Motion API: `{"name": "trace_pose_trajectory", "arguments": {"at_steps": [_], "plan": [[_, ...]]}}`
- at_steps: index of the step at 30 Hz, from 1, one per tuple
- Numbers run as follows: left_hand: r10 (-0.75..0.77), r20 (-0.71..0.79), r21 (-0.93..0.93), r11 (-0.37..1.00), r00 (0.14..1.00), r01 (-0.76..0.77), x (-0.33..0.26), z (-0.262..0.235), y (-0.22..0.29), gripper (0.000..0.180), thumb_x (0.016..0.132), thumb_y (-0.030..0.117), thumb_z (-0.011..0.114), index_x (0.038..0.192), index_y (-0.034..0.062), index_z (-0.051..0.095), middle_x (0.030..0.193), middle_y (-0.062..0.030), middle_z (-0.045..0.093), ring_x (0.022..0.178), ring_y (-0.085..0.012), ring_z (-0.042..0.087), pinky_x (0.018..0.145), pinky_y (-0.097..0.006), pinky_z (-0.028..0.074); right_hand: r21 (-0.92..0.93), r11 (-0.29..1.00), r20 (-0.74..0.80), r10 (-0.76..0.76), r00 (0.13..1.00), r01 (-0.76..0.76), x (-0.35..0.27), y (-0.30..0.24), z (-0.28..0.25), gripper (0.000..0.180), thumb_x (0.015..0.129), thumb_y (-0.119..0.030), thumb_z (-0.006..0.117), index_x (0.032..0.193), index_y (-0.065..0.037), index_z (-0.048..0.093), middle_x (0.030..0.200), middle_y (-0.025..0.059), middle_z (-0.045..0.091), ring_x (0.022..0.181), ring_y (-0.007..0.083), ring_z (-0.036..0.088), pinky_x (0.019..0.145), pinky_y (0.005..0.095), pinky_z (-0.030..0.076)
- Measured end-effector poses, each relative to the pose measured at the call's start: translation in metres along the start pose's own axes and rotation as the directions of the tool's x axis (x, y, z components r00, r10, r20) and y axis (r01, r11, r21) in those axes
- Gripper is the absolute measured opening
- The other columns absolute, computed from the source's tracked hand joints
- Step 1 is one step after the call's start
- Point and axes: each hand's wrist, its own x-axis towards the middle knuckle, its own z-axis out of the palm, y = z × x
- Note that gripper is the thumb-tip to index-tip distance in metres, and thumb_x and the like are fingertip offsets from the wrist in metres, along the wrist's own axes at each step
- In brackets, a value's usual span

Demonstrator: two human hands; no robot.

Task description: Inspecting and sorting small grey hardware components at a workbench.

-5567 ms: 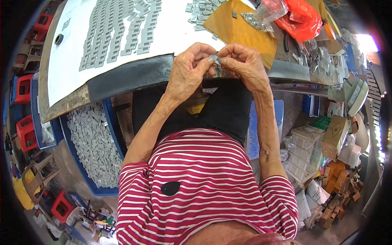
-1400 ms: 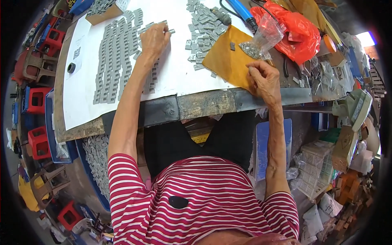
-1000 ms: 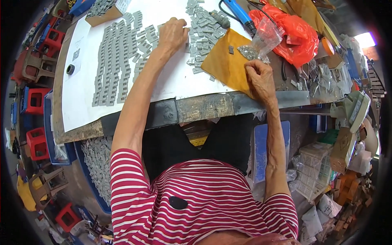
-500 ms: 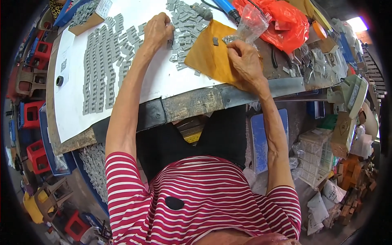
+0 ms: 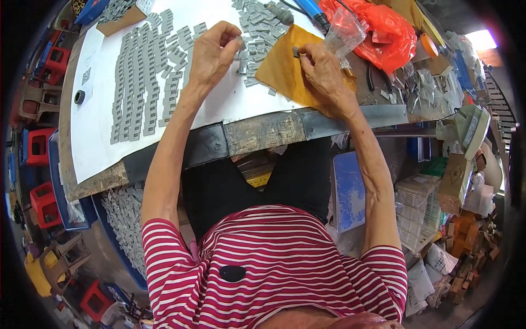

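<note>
My left hand (image 5: 211,61) is raised over the white sheet (image 5: 213,101), thumb and fingers pinched together. A bit of grey shows at its fingertips, seemingly one of the small flat grey pieces. On the mustard-yellow cloth (image 5: 280,57), my right hand (image 5: 327,74) closes its thumb and forefinger at a small grey piece (image 5: 296,52). Loose grey pieces (image 5: 257,27) lie heaped between the two hands. To the left of my left hand, more of these pieces stand in long neat rows (image 5: 134,82).
A cardboard box of grey pieces (image 5: 121,23) sits at the far left. Beyond my right hand are a clear plastic bag (image 5: 345,35), a red plastic bag (image 5: 392,46), a blue-handled tool (image 5: 312,10) and pliers (image 5: 378,79). A black ring (image 5: 79,97) lies near the left edge.
My left hand has lifted off the loose pieces and turned, fingers pinched. My right hand has moved left from the clear bag to the grey piece on the cloth.
</note>
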Motion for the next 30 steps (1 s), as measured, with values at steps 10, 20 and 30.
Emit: {"name": "trace_pose_trajectory", "arguments": {"at_steps": [10,20,30], "plan": [[-0.046,0.05,-0.1,0.994,0.998,0.051,-0.059,-0.008,0.028,0.013,0.076,0.005,0.058,0.086,-0.0028,0.059,0.07,-0.0035,0.059,0.064,-0.0087,0.053,0.059,-0.023,0.044,-0.155,0.979,0.075,-0.122,0.99,0.132,-0.011,-0.004,0.0,0.016,0.08,-0.006,0.053,0.096,-0.002,0.056,0.078,0.0152,0.05,0.073,0.0328,0.054,0.06,0.0391,0.044],[-0.095,0.08,-0.172,0.979,0.992,0.107,-0.092,-0.012,0.031,0.01,0.077,0.003,0.057,0.085,-0.0028,0.058,0.071,-0.0022,0.059,0.063,-0.0072,0.052,0.058,-0.022,0.043,-0.17,0.958,0.107,-0.214,0.971,0.23,-0.016,-0.004,-0.005,0.015,0.081,-0.003,0.051,0.095,0.0,0.054,0.081,0.0155,0.05,0.073,0.0331,0.054,0.061,0.0386,0.045],[-0.115,0.029,-0.232,0.966,0.993,0.118,-0.117,0.007,0.035,0.011,0.076,0.003,0.058,0.086,-0.0021,0.059,0.068,-0.0001,0.056,0.06,-0.0051,0.047,0.055,-0.02,0.04,-0.112,0.988,0.008,-0.107,0.994,0.107,0.005,0.012,0.005,0.01,0.078,-0.008,0.054,0.084,-0.001,0.057,0.081,0.018,0.056,0.077,0.0356,0.055,0.066,0.0428,0.045]]}}
